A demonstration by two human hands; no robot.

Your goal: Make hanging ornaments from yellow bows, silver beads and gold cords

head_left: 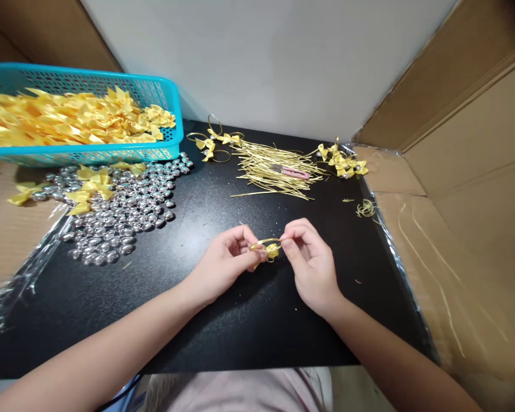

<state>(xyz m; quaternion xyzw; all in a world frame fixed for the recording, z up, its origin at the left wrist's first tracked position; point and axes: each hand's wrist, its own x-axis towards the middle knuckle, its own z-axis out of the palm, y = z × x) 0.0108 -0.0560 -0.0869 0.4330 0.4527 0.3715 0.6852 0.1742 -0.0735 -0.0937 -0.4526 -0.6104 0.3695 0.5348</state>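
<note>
Over the middle of the black table, my left hand (234, 252) pinches a yellow ribbon bow (272, 250) together with a loop of gold tie (266, 241) that curves above it. My right hand (309, 260) closes thumb and forefinger on the right side of the same gold loop. The fingers hide part of the bow and the ends of the tie. Beyond my hands lies a pile of straight gold ties (270, 183), with small pink-handled snips (295, 173) resting on it. To the left spread many silver beads (124, 220), with a few yellow bows (92, 184) on top.
A turquoise basket (174, 146) full of yellow ribbon bows stands at the back left. Bows with beads and gold loops lie in a left cluster (209, 147) and a right cluster (343, 160). Tie scraps (366, 208) lie near the right edge. Cardboard (476, 171) walls the right side.
</note>
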